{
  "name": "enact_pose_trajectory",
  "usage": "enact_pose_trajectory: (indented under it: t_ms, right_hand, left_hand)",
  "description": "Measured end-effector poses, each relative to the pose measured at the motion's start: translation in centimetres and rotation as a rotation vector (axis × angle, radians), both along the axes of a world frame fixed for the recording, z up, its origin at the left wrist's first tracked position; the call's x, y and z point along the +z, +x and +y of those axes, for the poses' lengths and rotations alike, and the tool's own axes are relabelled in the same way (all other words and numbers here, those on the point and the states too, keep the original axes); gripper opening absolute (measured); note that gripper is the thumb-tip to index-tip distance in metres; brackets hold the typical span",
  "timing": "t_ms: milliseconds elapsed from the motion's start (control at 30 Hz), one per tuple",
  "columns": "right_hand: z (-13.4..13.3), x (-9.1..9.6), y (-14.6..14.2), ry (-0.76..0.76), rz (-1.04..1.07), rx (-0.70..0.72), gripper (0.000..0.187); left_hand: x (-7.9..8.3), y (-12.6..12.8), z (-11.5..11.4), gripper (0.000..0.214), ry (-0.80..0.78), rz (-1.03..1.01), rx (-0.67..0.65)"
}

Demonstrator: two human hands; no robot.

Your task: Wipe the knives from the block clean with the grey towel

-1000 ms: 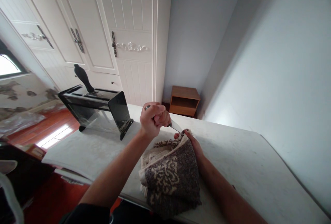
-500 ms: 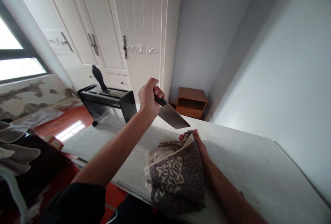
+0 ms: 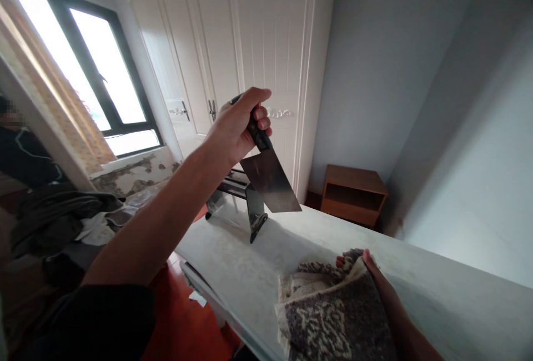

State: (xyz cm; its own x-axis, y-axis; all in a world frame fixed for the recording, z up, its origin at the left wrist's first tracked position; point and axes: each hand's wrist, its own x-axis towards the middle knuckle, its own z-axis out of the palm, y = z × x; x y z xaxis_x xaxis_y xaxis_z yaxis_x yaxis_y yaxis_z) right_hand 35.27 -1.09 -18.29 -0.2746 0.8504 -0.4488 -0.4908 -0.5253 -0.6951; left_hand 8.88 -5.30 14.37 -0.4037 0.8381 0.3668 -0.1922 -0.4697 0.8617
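Note:
My left hand [image 3: 237, 128] is raised above the table, closed round the black handle of a cleaver [image 3: 270, 180] whose broad steel blade hangs down. Behind and below the blade stands a black knife block [image 3: 249, 205] on the white table [image 3: 250, 272]. My right hand [image 3: 372, 272] rests at the table's near side, gripping a folded grey and cream patterned towel [image 3: 328, 316], with fingertips curled over its top edge. The cleaver is well clear of the towel, up and to its left.
A white wardrobe [image 3: 250, 44] fills the back wall, with a small wooden nightstand [image 3: 352, 194] to its right. A window [image 3: 95, 72] is at the left, above clothes heaped on furniture [image 3: 54, 222]. Red wood floor [image 3: 183, 322] lies left of the table.
My left hand lifted the cleaver out of the towel and up toward the knife block. The view swung left and up. My right hand stayed on the towel.

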Motion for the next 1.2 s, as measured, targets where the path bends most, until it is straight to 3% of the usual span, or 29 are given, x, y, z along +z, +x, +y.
enact_pose_trajectory:
  t_ms: [167, 300, 500, 667, 1200]
  right_hand:
    - [0.8, -0.8, -0.3, 0.02, -0.034, 0.027, 0.035]
    - [2.1, -1.7, 0.1, 0.106, -0.07, 0.078, 0.03]
    - [2.9, -2.9, 0.9, 0.245, -0.022, 0.166, 0.042]
    - [2.3, -2.8, 0.5, 0.317, 0.033, 0.174, 0.038]
    - [2.9, -3.0, 0.8, 0.239, 0.059, 0.227, 0.039]
  left_hand:
    - [4.5, -2.7, -1.4, 0.028, 0.022, 0.072, 0.074]
    - [6.3, -4.2, -1.9, 0.028, 0.03, 0.219, 0.099]
    - [5.5, -5.4, -1.2, 0.028, 0.03, 0.272, 0.085]
    - [4.9, -6.7, -0.3, 0.029, 0.016, 0.293, 0.069]
    - [3.6, -7.4, 2.2, 0.034, 0.004, 0.195, 0.03]
